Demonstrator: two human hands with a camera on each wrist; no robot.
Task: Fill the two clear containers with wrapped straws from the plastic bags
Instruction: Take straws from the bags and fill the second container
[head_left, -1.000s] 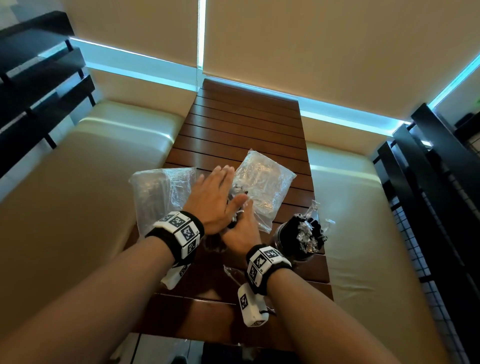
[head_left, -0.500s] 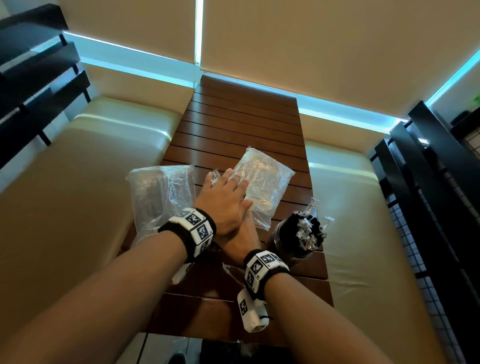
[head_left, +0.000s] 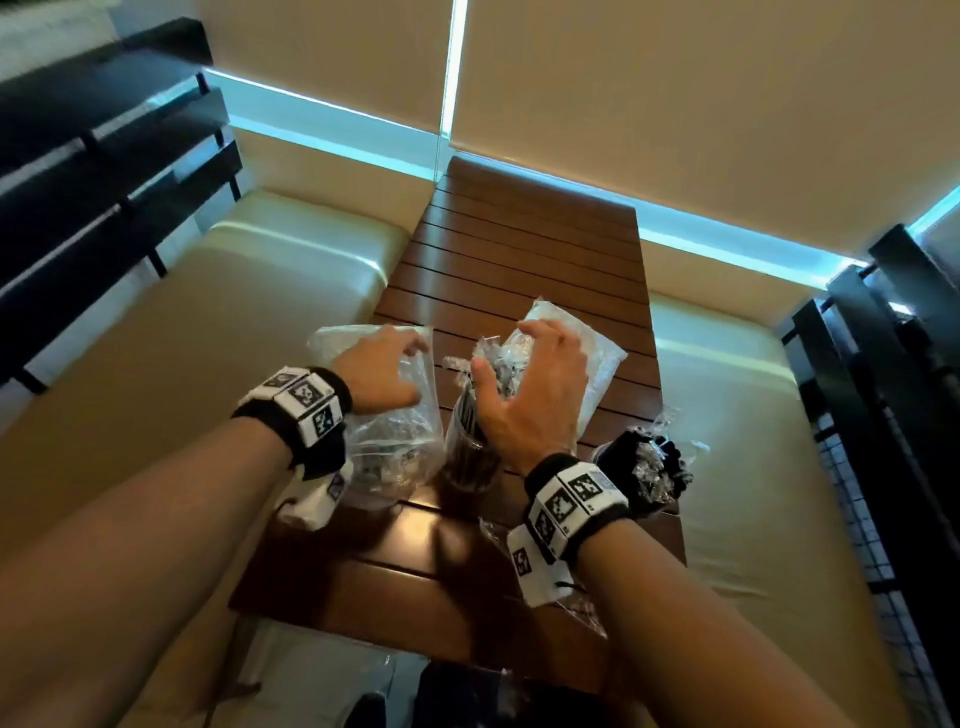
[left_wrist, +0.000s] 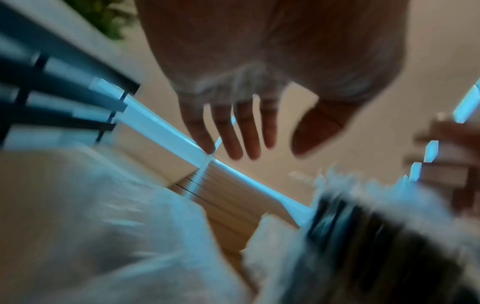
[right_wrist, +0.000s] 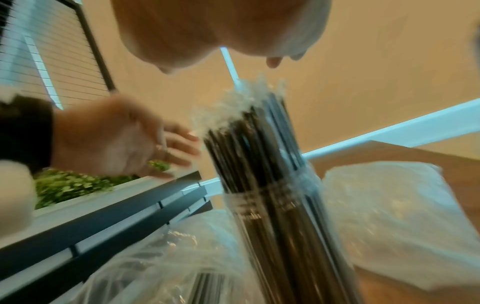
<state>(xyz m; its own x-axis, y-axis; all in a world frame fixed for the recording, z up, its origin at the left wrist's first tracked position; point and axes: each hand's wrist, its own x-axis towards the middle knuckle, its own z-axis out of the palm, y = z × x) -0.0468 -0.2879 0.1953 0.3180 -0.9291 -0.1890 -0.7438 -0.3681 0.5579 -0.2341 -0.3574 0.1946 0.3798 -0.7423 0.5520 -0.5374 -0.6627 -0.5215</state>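
We see both forearms reaching forward over the slatted wooden surface, each wrist wearing a black band with printed markers. The left hand hovers palm down over the left plastic bag, fingers spread and only slightly bent; in the left wrist view the fingers hang straight and apart with nothing between them, so this hand is empty and relaxed. The right hand arches over the middle clear container, thumb out to the left, fingers bowed loosely above the crinkled tops of the wrapped straws standing in it. From the right wrist view, the fingertips sit above the bundle of dark straws with a gap under them, so this hand grips nothing either. That container stands upright between the two bags, packed with straws that rise well past its rim. The right plastic bag lies flat just beyond the right hand, partly hidden by it. The left bag lies crumpled beside the container, and a few dark straws show at its near end. A second clear container stands near the right edge of the surface, just past the right wrist, also full of wrapped straws. Cream bench cushions flank the surface on both sides. Both wrist views are blurred.
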